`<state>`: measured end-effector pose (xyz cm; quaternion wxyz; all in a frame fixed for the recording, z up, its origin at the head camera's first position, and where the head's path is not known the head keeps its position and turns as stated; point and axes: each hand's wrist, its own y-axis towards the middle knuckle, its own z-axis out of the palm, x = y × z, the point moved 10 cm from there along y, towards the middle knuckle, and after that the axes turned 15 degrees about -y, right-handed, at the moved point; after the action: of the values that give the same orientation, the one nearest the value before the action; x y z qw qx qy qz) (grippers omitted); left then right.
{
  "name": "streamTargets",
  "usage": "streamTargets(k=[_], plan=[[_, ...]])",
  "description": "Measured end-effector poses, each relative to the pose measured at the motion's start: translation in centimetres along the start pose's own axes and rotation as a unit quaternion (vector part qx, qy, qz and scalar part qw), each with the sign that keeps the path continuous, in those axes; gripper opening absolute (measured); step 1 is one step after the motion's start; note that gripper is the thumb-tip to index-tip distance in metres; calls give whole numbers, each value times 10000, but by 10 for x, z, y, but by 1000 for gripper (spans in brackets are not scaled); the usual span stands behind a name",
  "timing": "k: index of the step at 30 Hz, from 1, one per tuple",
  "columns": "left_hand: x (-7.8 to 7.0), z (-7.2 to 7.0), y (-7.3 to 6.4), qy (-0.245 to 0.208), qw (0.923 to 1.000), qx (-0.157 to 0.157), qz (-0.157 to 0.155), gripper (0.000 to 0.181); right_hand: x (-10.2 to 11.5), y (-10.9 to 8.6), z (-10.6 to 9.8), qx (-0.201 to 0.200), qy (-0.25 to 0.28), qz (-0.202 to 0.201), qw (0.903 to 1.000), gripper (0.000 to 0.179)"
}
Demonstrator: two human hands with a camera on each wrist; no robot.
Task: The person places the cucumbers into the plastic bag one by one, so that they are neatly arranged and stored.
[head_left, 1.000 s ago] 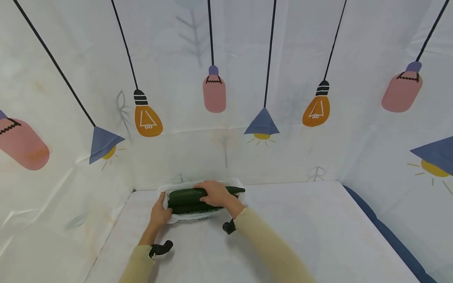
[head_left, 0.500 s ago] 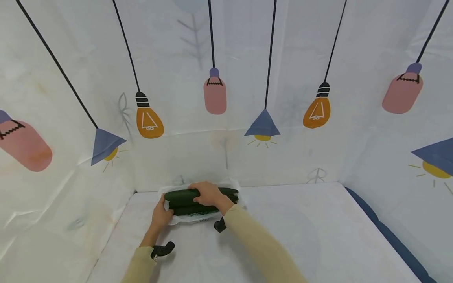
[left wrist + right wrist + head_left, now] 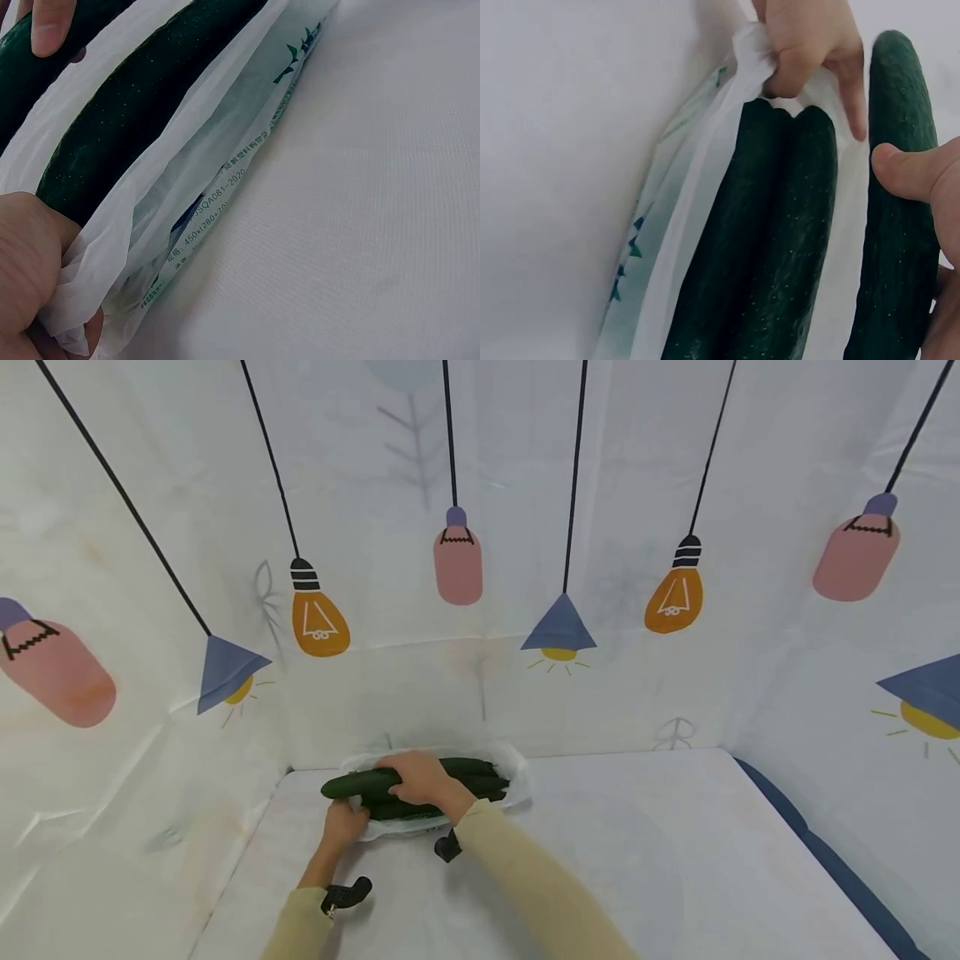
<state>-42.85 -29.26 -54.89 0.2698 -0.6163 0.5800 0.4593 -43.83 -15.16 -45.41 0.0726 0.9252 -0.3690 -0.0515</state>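
Several dark green cucumbers [image 3: 472, 767] lie side by side in a thin white plastic bag [image 3: 517, 772] at the table's back left. My right hand [image 3: 420, 777] grips one cucumber [image 3: 347, 785] from above, its left end sticking out past the bag's mouth. In the right wrist view this held cucumber [image 3: 896, 247] is apart from two others [image 3: 780, 202] in the bag, my thumb [image 3: 907, 172] across it. My left hand [image 3: 345, 824] pinches the bag's edge at its left end, below the held cucumber. Green print [image 3: 217, 195] runs along the bag's side in the left wrist view.
A white-covered table [image 3: 637, 843] stretches to the right and front. A white wall sheet [image 3: 525, 710] with printed lamps stands close behind the bag. Something dark blue [image 3: 832, 860] runs along the table's right edge.
My right hand has moved left, drawing the gripped cucumber leftward until its end passes the bag's edge. My left hand stays at the bag's left end.
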Motion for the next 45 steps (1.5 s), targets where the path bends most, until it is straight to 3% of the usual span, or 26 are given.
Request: streamTargets(k=[9,17,27,45], plan=[[-4,3,4,29,10000,31,53,64,-23,3,11,309,373,311,9983,49],[1,8,8,-149,9996,182,-140,76,-41,6,8,197,496,300,9981,49],[2,9,8,-301,9989,287,-231,84,-60,2,27,379,759,555,9948,51],[5,7,2,-346,9985,338,-260,87,-67,-7,27,331,912,532,9939,50]])
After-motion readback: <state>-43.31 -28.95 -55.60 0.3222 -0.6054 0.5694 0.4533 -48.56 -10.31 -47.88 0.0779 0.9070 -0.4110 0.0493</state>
